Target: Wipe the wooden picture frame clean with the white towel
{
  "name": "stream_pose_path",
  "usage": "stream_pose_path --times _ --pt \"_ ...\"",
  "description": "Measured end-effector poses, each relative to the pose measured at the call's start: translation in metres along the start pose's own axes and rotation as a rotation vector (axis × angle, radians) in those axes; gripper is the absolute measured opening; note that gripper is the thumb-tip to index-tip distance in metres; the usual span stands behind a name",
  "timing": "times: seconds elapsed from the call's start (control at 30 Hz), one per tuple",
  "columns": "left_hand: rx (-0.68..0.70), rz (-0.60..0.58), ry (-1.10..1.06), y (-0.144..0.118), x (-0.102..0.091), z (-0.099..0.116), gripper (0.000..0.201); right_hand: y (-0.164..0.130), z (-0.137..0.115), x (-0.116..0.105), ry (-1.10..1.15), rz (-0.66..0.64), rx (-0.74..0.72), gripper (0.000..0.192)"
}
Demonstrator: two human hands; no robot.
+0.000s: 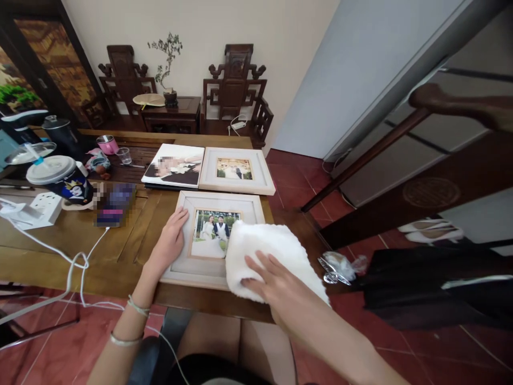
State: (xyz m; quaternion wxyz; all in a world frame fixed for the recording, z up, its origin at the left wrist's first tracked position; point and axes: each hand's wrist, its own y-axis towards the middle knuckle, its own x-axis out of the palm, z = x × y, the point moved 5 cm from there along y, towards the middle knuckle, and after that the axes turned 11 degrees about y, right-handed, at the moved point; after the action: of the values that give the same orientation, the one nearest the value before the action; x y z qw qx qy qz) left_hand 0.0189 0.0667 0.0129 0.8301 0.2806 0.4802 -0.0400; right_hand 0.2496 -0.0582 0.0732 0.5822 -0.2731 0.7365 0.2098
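Note:
A picture frame [187, 270] with a light wooden border and a wide pale mat lies flat near the front edge of the table. Two people outdoors show in its photo. My left hand [172, 235] grips the frame's left side, fingers together along the edge. My right hand [266, 275] presses a fluffy white cloth [280, 240] onto the frame's right part, its fingers bent into the fabric. The cloth covers the lower right of the frame and spreads past it over the table.
Behind lie a second picture frame [260, 168] and a photo album [176, 152]. At left are a phone [116, 206] on a charging cable, a lidded cup [68, 179] and a white power strip [42, 208]. A wooden chair [372, 219] and a metal clip [332, 271] are at right.

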Motion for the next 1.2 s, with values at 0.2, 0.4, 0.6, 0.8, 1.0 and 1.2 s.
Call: stream_pose_path --times 0.2,0.4,0.6,0.8,1.0,1.2 --pt "0.011 -0.030 -0.016 0.000 -0.002 0.001 0.048 0.015 0.011 -0.001 0.111 0.013 0.021 0.068" --pt "0.007 -0.037 -0.063 0.000 -0.004 0.001 0.049 0.071 0.070 0.003 0.061 0.217 0.109 0.065" --pt "-0.005 -0.024 -0.060 0.000 -0.003 0.001 0.048 0.082 0.069 0.006 -0.035 0.174 0.130 0.062" --pt "-0.003 -0.019 -0.037 0.000 -0.002 0.000 0.046 0.026 0.014 0.008 0.073 0.028 0.092 0.066" --pt "-0.002 -0.037 -0.038 0.000 -0.002 0.000 0.047 -0.008 -0.018 -0.007 0.228 -0.083 -0.016 0.070" --pt "0.006 -0.040 -0.058 0.000 -0.004 0.002 0.047 0.038 0.035 0.001 0.204 0.109 0.098 0.070"
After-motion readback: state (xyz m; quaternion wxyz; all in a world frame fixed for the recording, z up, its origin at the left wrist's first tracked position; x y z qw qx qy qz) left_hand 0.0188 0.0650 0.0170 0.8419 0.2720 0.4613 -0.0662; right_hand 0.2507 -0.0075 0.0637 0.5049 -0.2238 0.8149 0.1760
